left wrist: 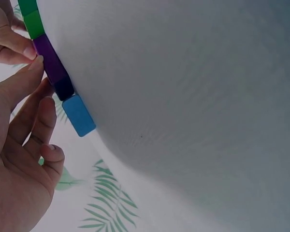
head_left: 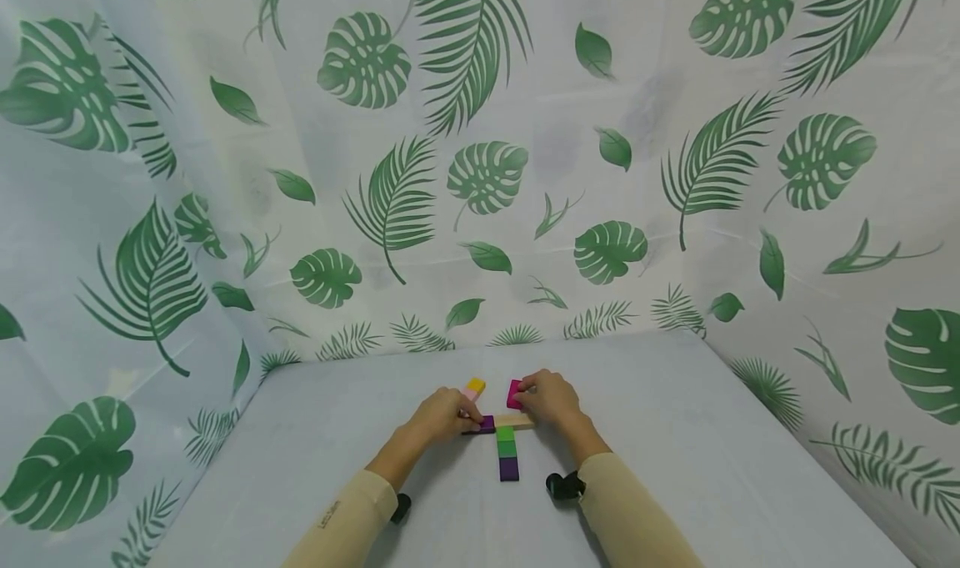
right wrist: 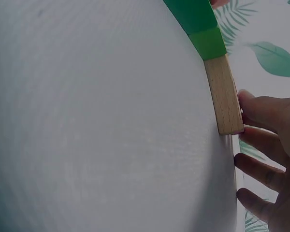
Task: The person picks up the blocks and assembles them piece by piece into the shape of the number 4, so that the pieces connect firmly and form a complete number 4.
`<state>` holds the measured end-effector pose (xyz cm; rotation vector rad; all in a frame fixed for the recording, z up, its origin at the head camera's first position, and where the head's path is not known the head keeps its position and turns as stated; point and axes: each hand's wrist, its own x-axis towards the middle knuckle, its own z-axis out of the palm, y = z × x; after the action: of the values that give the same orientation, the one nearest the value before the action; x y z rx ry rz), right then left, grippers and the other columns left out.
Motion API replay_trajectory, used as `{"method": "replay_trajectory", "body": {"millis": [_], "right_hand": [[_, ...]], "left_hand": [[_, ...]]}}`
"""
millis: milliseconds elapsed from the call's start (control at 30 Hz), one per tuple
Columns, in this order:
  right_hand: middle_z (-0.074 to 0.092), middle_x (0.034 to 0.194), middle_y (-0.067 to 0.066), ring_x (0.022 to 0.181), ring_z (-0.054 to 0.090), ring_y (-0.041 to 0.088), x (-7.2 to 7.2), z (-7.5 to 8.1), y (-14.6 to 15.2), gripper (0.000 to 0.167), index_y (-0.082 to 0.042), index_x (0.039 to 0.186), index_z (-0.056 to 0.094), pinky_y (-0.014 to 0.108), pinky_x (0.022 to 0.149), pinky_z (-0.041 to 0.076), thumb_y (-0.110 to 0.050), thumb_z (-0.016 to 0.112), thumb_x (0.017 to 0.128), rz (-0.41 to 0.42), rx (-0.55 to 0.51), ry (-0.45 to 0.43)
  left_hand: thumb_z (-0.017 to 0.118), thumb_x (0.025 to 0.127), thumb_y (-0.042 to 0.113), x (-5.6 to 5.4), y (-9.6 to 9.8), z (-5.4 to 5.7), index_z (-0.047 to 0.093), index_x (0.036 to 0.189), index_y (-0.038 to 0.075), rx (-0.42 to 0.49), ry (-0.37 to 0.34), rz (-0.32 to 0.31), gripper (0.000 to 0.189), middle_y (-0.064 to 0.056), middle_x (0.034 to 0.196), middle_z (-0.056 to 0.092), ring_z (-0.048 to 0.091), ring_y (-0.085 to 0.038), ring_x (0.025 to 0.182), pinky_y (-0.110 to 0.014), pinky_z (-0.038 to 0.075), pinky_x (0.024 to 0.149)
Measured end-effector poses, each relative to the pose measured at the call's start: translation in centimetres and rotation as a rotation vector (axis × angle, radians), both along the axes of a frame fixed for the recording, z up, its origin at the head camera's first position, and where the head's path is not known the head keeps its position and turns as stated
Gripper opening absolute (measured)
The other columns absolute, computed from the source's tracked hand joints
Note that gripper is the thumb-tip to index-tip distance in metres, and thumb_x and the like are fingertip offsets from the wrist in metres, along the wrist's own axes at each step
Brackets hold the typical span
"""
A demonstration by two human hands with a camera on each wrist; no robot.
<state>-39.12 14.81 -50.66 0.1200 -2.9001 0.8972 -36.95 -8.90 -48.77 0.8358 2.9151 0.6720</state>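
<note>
In the head view my left hand (head_left: 444, 415) has its fingertips at the left end of a purple block (head_left: 487, 424). The left wrist view shows the thumb against that purple block's side, with a dark blue block (left wrist: 64, 89) and a light blue block (left wrist: 79, 116) beyond it. Between thumb and fingers, my right hand (head_left: 551, 397) pinches a magenta block (head_left: 514, 394) just behind a plain wooden block (head_left: 513, 421). The wooden block meets the purple one in a crosswise row, and the right fingers partly cover its far end.
From the row a column runs toward me: a light green block (head_left: 506, 434), a green block (head_left: 507, 449) and a dark purple block (head_left: 509, 469). Behind the left hand lie a yellow block (head_left: 476, 384) and a pink block (head_left: 470, 394). A leaf-patterned cloth (head_left: 540, 284) surrounds the white table (head_left: 637, 401).
</note>
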Motion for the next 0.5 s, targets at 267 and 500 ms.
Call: {"method": "replay_trajectory", "body": {"millis": [267, 500], "right_hand": [[0.076, 0.119, 0.009, 0.107, 0.068, 0.028, -0.08, 0.14, -0.23, 0.021, -0.015, 0.106, 0.083, 0.049, 0.088, 0.055, -0.031, 0.08, 0.092, 0.037, 0.005, -0.003], [0.076, 0.122, 0.009, 0.107, 0.069, 0.026, -0.24, -0.07, -0.61, 0.021, -0.015, 0.106, 0.083, 0.048, 0.089, 0.055, -0.03, 0.08, 0.092, 0.067, 0.014, -0.002]], "left_hand": [[0.081, 0.092, 0.019, -0.02, 0.03, 0.04, 0.086, 0.094, 0.021, -0.004, -0.001, 0.001, 0.006, 0.009, 0.097, 0.079, 0.06, -0.004, 0.089, -0.035, 0.053, 0.09], [0.081, 0.091, 0.018, -0.05, -0.03, 0.0, 0.086, 0.094, 0.019, 0.007, 0.008, -0.015, 0.005, 0.009, 0.096, 0.079, 0.06, -0.003, 0.088, -0.032, 0.054, 0.087]]}}
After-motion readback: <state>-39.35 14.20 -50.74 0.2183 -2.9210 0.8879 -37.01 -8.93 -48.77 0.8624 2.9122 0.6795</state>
